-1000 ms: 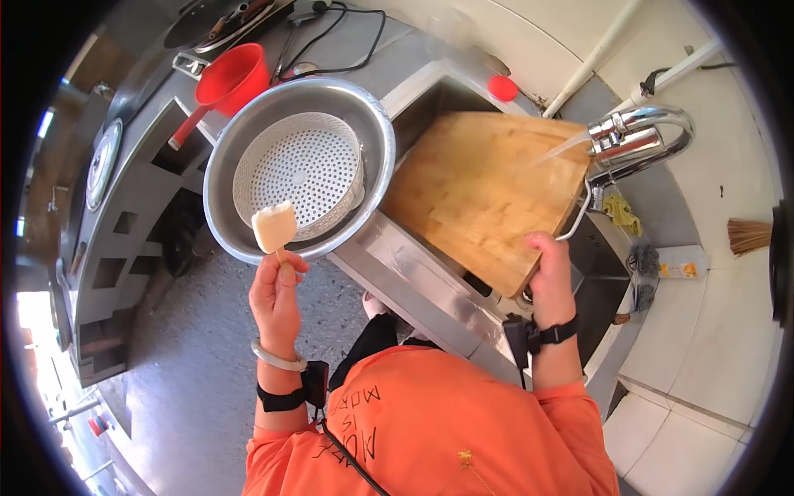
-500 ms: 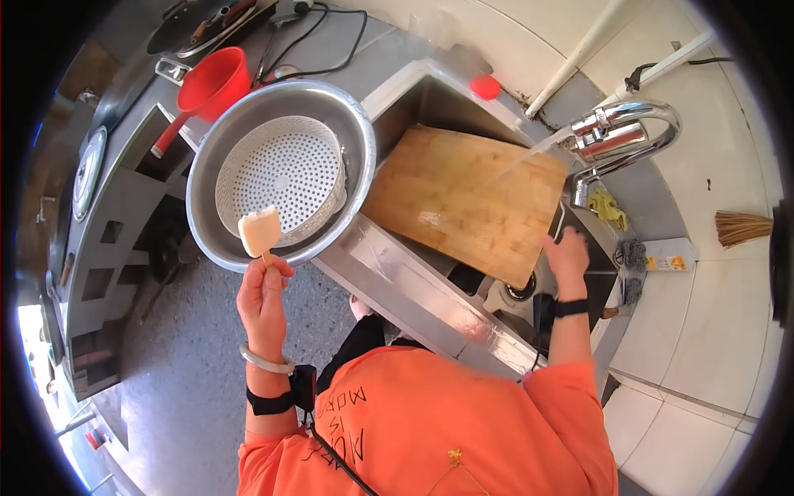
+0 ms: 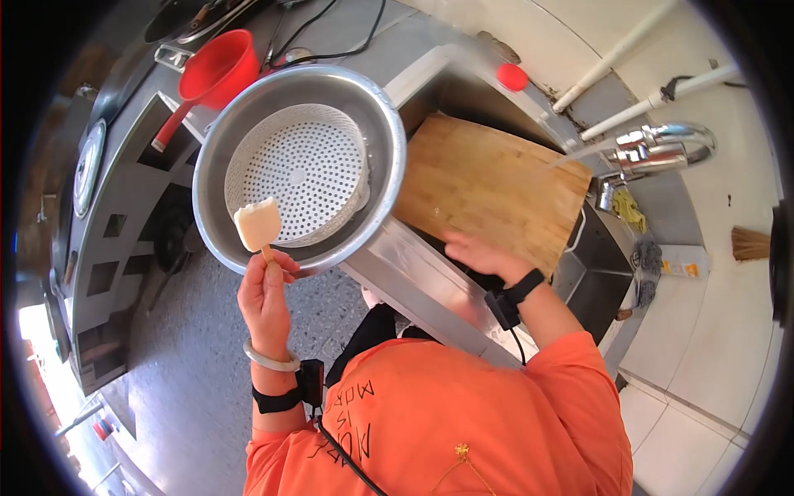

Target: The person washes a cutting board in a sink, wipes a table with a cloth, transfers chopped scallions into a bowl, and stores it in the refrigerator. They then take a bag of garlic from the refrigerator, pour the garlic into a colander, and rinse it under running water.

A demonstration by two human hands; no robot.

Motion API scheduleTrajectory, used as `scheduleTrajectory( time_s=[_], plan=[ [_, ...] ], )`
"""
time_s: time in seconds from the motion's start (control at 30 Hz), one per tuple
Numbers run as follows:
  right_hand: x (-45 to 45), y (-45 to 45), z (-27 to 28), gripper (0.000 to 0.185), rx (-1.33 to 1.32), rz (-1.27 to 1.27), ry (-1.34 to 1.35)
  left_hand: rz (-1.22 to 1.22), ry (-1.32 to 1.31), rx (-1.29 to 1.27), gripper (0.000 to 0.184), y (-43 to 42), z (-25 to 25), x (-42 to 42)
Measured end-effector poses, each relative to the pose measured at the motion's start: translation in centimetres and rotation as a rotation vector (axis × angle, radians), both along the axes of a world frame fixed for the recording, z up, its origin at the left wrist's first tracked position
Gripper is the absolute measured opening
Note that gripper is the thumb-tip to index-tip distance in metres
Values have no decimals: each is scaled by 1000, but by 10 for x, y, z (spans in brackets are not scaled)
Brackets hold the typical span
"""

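Pinching bitten, slab-shaped cream ice pop [image 3: 258,224] with left grip [image 3: 264,299], likely clear of splashes; right grip [image 3: 490,256] loosely spread by flat brown wooden board [image 3: 496,180], mid-frame.

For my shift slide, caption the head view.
Left hand holds a bitten ice-cream bar; right hand at the cutting board.

"Where is the round white plastic colander [image 3: 298,161] placed?"
"It is set inside the round silver metal basin [image 3: 384,153], left of the rectangular brown wooden board [image 3: 504,190]."
"And the board?"
"It is laid in the rectangular silver metal sink [image 3: 597,293], flanked on the right by the curved chrome faucet [image 3: 641,153]."
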State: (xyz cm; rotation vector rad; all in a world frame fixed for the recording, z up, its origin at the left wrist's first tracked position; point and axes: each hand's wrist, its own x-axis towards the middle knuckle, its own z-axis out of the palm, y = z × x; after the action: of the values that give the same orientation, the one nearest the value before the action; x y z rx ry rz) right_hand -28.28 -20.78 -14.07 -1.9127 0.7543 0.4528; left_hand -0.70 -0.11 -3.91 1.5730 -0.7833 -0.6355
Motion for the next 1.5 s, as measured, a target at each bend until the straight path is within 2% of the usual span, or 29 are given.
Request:
scheduleTrajectory(
  time_s=[0.1,0.13,0.2,0.33,0.4,0.43,0.5,0.53,0.57,0.63,0.7,0.73,0.8,0.83,0.9,0.97,1.0,1.07,1.13,1.17,1.23,1.3,1.37,1.4,1.47,1.5],
  plan=[
    [-2,-33,26,52,-441,-410,210,18,-47,-11,15,5,6,16],
    [-10,-43,9,52,-441,-404,204,64,-34,-28,15,7,7,20],
    [-20,-60,-42,48,-1161,-192,386,125,-31,-25,16,13,6,31],
    [48,-43,-67,45,-1215,-80,312,157,-61,36,17,24,7,48],
    [86,-38,-57,45,-606,277,178,186,-95,49,17,28,9,56],
    [92,-49,-66,45,-609,277,172,214,-121,64,18,31,11,59],
    [96,-81,-108,42,-783,-97,196,225,-152,78,19,36,16,67],
    [93,-96,-111,33,-1072,-106,144,279,-159,85,19,38,18,69],
    [96,-99,-120,33,-1067,-111,140,332,-165,98,19,41,19,72],
    [131,-80,-61,30,-669,-6,255,329,-174,112,20,43,15,77],
    [136,-38,-74,33,-847,-5,-111,331,-121,106,21,43,14,78],
    [142,-35,-67,33,-690,-202,-346,330,-122,101,21,41,14,80],
    [133,-53,-89,33,-521,-412,-567,261,-152,123,21,40,16,84],
    [115,-94,-135,33,-507,-318,-478,255,-152,114,21,38,16,86],
    [90,-118,-151,32,-488,-233,-383,274,-175,127,22,36,18,87],
    [76,-108,-119,32,-1199,-181,-10,263,-153,125,22,38,14,89],
    [78,-98,-119,32,-1194,-185,-6,259,-129,119,22,39,13,89],
    [88,-69,-112,37,-792,153,26,229,-123,128,22,36,16,87],
    [86,-31,-92,38,-689,312,-149,197,-117,97,22,27,17,88],
    [80,-34,-90,41,-622,398,-115,209,-116,79,22,25,18,88],
    [77,-65,-81,53,-399,103,157,204,-117,64,23,26,22,89],
    [35,-104,-93,53,-907,-44,230,202,-150,67,22,28,26,91],
    [8,-134,-100,53,-1262,-401,337,200,-169,65,21,32,25,91],
    [1,-135,-95,53,-1258,-412,347,205,-167,66,21,33,25,90],
    [-12,-125,-77,55,-1461,-549,410,195,-158,82,22,36,24,90],
    [-11,-112,-76,56,-1367,-384,451,203,-145,74,22,37,22,90]
  ],
)
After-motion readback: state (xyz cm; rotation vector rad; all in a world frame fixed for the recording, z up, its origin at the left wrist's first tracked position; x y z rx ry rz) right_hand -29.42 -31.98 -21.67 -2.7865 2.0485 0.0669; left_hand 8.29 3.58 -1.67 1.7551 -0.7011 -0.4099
